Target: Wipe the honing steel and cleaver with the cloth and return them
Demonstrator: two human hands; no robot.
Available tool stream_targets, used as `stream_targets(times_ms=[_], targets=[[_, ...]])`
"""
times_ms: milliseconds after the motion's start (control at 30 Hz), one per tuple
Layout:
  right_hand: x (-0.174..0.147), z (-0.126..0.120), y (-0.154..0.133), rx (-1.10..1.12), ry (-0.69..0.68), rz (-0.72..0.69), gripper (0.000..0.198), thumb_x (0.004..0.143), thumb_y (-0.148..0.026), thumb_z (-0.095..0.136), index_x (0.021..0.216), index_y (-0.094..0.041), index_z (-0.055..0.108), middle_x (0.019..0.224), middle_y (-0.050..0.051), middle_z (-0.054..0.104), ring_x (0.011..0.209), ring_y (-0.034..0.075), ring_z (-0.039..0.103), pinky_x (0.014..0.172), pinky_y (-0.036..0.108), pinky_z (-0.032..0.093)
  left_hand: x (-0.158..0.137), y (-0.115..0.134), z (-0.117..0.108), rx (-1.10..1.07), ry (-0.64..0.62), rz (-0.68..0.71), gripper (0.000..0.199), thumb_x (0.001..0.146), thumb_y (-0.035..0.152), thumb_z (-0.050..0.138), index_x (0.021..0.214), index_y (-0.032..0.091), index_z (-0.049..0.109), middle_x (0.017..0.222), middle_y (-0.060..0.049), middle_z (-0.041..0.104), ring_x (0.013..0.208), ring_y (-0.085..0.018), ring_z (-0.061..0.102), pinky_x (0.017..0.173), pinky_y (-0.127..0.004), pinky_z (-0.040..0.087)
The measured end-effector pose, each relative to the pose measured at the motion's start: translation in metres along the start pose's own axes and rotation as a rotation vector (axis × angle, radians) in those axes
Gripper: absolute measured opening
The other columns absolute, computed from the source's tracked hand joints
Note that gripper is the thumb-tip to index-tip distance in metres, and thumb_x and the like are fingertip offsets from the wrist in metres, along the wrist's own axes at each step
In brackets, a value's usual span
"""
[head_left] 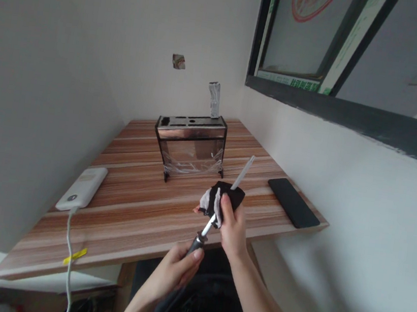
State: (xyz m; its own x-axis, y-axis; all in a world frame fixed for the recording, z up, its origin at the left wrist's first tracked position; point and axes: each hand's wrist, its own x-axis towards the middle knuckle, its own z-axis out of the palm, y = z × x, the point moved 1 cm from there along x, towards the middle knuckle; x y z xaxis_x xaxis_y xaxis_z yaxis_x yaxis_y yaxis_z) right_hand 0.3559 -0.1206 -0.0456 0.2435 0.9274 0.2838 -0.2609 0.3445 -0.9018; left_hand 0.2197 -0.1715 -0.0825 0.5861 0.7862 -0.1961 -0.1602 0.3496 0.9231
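Observation:
My left hand (180,267) is closed around the black handle of a honing steel (244,172), whose pale rod slants up and away to the right. My right hand (232,225) grips a black-and-white cloth (232,194) wrapped about the middle of the rod. The rod's tip sticks out beyond the cloth, and a short stretch shows between cloth and handle. Past my hands stands a knife block (192,134) with a slotted metal top, dark frame and clear plastic around its lower part. A silvery, plastic-wrapped piece (214,100) rises from its right rear.
The wood-grain table (130,192) meets walls on its sides. A white power bank (83,188) with a cable (69,235) lies at left, the cable hanging over the front edge by yellow tape (75,256). A black phone (293,203) rests at right, below a dark-framed window (297,93).

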Motion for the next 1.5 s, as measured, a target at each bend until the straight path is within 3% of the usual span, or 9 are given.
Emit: stream_targets(times_ms=[133,300,400,767,1133,1367,1500], targets=[[-0.010,0.001,-0.010,-0.154,-0.124,0.046,0.034,0.086,-0.046,0.054,0.081,-0.015,0.067,0.073,0.005,0.068,0.071,0.018,0.065,0.068,0.027,0.052,0.006,0.014,0.004,-0.012,0.013,0.053,0.042,0.082,0.052,0.058,0.065,0.018,0.041,0.038,0.012,0.028,0.031,-0.001,0.018,0.033,-0.017,0.011],[-0.014,-0.002,-0.014,-0.153,-0.382,0.145,0.030,0.083,-0.041,0.060,0.103,-0.019,0.066,0.092,0.005,0.070,0.088,0.020,0.065,0.081,0.031,0.050,0.008,0.017,0.002,-0.038,0.049,0.094,0.037,0.083,0.049,0.058,0.070,0.018,0.043,0.039,0.013,0.028,0.032,-0.001,0.017,0.033,-0.017,0.012],[-0.013,-0.004,-0.013,-0.111,-0.410,0.165,0.030,0.082,-0.040,0.062,0.104,-0.019,0.066,0.093,0.006,0.070,0.090,0.022,0.065,0.084,0.034,0.051,0.007,0.016,0.001,-0.014,0.052,0.076,0.038,0.082,0.051,0.058,0.070,0.018,0.043,0.040,0.013,0.028,0.032,-0.002,0.018,0.033,-0.017,0.012],[0.007,-0.018,-0.013,0.084,-0.095,0.093,0.029,0.084,-0.043,0.059,0.091,-0.017,0.067,0.077,0.005,0.070,0.071,0.020,0.068,0.061,0.029,0.055,-0.005,0.006,-0.004,0.196,0.037,-0.024,0.044,0.084,0.055,0.052,0.063,0.017,0.041,0.042,0.009,0.031,0.036,-0.003,0.022,0.037,-0.021,0.010],[0.033,-0.039,-0.031,0.282,0.269,-0.004,0.029,0.072,-0.044,0.069,0.083,-0.018,0.062,0.066,0.000,0.068,0.065,0.020,0.068,0.061,0.037,0.060,-0.022,-0.003,-0.010,0.337,0.028,-0.120,0.045,0.081,0.060,0.052,0.069,0.017,0.044,0.047,0.009,0.032,0.041,-0.004,0.023,0.039,-0.021,0.013],[0.034,-0.035,-0.030,0.310,0.325,0.017,0.032,0.075,-0.049,0.065,0.085,-0.019,0.061,0.068,0.000,0.068,0.064,0.018,0.068,0.061,0.036,0.060,-0.020,-0.003,-0.011,0.335,0.028,-0.137,0.046,0.080,0.062,0.052,0.071,0.017,0.045,0.047,0.009,0.033,0.039,-0.004,0.025,0.038,-0.020,0.012],[0.023,-0.023,-0.020,0.318,0.230,0.094,0.035,0.075,-0.050,0.065,0.088,-0.018,0.061,0.072,0.001,0.070,0.061,0.018,0.067,0.059,0.035,0.059,-0.015,0.001,-0.010,0.297,0.015,-0.132,0.045,0.081,0.061,0.052,0.072,0.017,0.045,0.044,0.010,0.032,0.037,-0.004,0.023,0.036,-0.020,0.012]])
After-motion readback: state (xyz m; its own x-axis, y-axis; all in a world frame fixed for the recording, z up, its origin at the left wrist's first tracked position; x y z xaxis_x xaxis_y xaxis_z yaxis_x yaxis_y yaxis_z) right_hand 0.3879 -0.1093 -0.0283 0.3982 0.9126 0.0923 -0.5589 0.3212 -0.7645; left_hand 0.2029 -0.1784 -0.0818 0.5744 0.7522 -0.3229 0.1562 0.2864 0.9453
